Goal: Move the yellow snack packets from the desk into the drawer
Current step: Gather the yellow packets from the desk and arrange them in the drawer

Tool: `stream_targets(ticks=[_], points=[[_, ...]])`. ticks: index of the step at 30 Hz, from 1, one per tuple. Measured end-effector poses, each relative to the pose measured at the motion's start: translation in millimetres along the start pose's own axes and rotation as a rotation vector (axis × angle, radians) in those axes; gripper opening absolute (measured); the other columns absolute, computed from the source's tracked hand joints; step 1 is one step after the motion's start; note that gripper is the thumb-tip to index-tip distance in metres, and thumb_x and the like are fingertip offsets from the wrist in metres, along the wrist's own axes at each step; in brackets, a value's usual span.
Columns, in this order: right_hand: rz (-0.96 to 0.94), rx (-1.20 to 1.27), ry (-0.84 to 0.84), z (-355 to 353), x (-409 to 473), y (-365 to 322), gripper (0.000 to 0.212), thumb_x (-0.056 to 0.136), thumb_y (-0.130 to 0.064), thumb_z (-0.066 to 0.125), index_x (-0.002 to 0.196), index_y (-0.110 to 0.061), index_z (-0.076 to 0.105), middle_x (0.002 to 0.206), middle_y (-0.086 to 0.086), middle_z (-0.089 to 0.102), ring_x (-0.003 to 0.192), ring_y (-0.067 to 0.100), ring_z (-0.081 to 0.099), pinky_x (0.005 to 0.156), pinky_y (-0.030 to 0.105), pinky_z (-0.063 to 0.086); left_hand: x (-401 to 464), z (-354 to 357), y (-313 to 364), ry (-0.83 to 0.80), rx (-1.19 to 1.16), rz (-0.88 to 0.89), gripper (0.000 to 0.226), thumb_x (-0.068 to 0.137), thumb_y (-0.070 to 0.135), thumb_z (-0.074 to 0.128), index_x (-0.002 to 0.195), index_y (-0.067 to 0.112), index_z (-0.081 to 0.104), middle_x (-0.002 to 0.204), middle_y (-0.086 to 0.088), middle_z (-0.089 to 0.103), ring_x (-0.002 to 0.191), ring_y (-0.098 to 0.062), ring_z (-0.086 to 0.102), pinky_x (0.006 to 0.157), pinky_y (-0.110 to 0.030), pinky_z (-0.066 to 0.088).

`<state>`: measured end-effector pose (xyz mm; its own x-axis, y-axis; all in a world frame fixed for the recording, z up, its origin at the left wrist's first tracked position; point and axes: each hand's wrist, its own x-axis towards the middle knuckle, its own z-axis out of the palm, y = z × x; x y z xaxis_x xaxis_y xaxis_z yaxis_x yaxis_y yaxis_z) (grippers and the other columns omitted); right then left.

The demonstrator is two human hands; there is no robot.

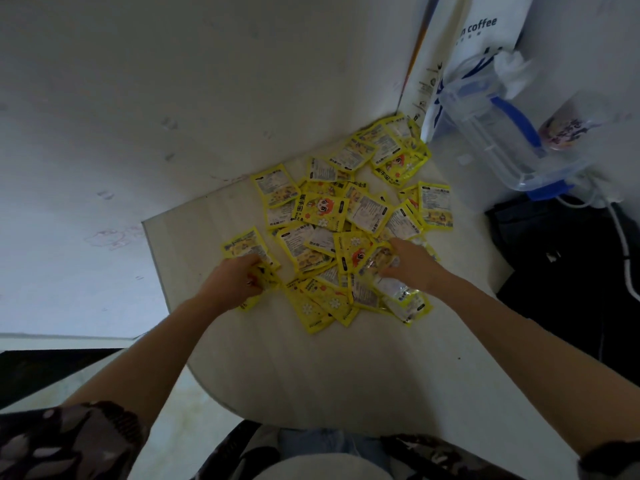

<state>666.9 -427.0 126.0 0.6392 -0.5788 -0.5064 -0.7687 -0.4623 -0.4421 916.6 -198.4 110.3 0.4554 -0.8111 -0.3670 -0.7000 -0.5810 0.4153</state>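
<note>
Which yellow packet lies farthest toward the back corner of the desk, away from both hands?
The yellow packet at the pile's far right tip, next to the white coffee bag. It sits nearest the wall, well beyond the left hand and right hand.

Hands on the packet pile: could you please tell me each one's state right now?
Left hand: gripping yellow snack packets.
Right hand: on the pile; grip cannot be told.

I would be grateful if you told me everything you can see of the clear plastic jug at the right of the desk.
The clear plastic jug stands at the desk's back right corner, in front of a white coffee bag. Its body looks like transparent plastic, with a blue handle and blue trim at its lid. It appears tilted only by the wide lens. Whether it holds liquid cannot be told. Neither hand touches it.
</note>
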Motion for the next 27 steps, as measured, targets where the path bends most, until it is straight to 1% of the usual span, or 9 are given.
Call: stream_targets(ticks=[3,7,11,14,17,20,22,24,27], points=[[0.016,0.056,0.045,-14.7,17.0,-10.9,0.06,0.083,-0.028,0.072,0.133,-0.007,0.045,0.136,0.012,0.052,0.122,0.03,0.051,0.093,0.03,0.04,11.4,-15.6,-12.1,0.054,-0.117,-0.159,0.04,0.07,0.017,0.081,0.106,0.01,0.065,0.094,-0.009,0.068,0.093,-0.03,0.064,0.071,-0.028,0.044],[0.055,0.117,0.111,-34.3,42.1,-28.1,0.056,0.084,-0.025,0.071,0.131,-0.006,0.046,0.133,0.014,0.052,0.12,0.031,0.052,0.092,0.035,0.042,24.8,-25.4,-20.6,0.141,-0.428,-0.376,0.025,0.066,0.019,0.085,0.085,0.013,0.07,0.082,-0.004,0.069,0.079,-0.024,0.066,0.069,-0.033,0.054],[0.062,0.106,0.113,-45.7,71.0,-35.3,0.064,0.084,-0.029,0.07,0.134,-0.001,0.042,0.138,0.016,0.047,0.126,0.032,0.046,0.089,0.035,0.04,32.6,-20.6,-17.4,0.192,-0.774,-0.572,0.021,0.067,0.009,0.085,0.074,0.015,0.066,0.069,-0.003,0.064,0.055,-0.016,0.061,0.044,-0.021,0.049],[0.074,0.1,0.105,-52.6,87.9,-37.0,0.071,0.084,-0.031,0.07,0.14,-0.002,0.037,0.146,0.016,0.041,0.132,0.031,0.042,0.096,0.035,0.04,41.9,-15.1,-16.9,0.25,-0.926,-0.7,0.023,0.068,0.006,0.085,0.073,0.014,0.063,0.073,-0.006,0.064,0.055,-0.017,0.061,0.049,-0.027,0.049],[0.087,0.075,0.09,-55.6,101.3,-37.4,0.074,0.088,-0.027,0.067,0.146,-0.004,0.027,0.152,0.014,0.032,0.137,0.03,0.035,0.101,0.035,0.038,47.5,-8.8,-17.0,0.278,-1.006,-0.801,0.026,0.07,0.003,0.083,0.069,0.011,0.058,0.067,-0.006,0.061,0.039,-0.01,0.06,0.04,-0.021,0.048],[0.113,0.012,0.084,-57.3,110.7,-39.7,0.07,0.088,-0.029,0.066,0.143,-0.004,0.032,0.148,0.017,0.035,0.132,0.033,0.039,0.1,0.039,0.039,48.7,-1.6,-19.0,0.33,-0.995,-0.902,0.026,0.066,0.009,0.087,0.069,0.011,0.061,0.069,-0.008,0.064,0.054,-0.02,0.063,0.058,-0.032,0.056],[0.116,-0.091,0.095,-57.3,113.7,-38.9,0.065,0.087,-0.037,0.066,0.137,-0.005,0.039,0.143,0.02,0.039,0.131,0.036,0.038,0.105,0.043,0.033,50.3,1.9,-19.3,0.351,-0.974,-0.936,0.026,0.062,0.015,0.088,0.071,0.013,0.064,0.074,-0.01,0.069,0.064,-0.026,0.066,0.068,-0.043,0.06],[0.124,-0.12,0.09,-56.1,115.8,-36.0,0.065,0.087,-0.039,0.064,0.137,-0.005,0.039,0.141,0.022,0.041,0.132,0.038,0.037,0.108,0.045,0.029,53.1,5.0,-17.3,0.348,-0.933,-0.943,0.026,0.061,0.018,0.088,0.072,0.015,0.065,0.076,-0.012,0.07,0.062,-0.027,0.066,0.068,-0.048,0.06],[0.123,-0.001,0.076,-54.3,115.9,-32.8,0.068,0.088,-0.031,0.066,0.141,-0.004,0.032,0.138,0.022,0.046,0.124,0.039,0.046,0.102,0.048,0.042,55.5,7.7,-12.3,0.354,-0.923,-0.933,0.026,0.061,0.019,0.088,0.071,0.018,0.063,0.075,-0.01,0.069,0.063,-0.027,0.067,0.068,-0.048,0.061]])
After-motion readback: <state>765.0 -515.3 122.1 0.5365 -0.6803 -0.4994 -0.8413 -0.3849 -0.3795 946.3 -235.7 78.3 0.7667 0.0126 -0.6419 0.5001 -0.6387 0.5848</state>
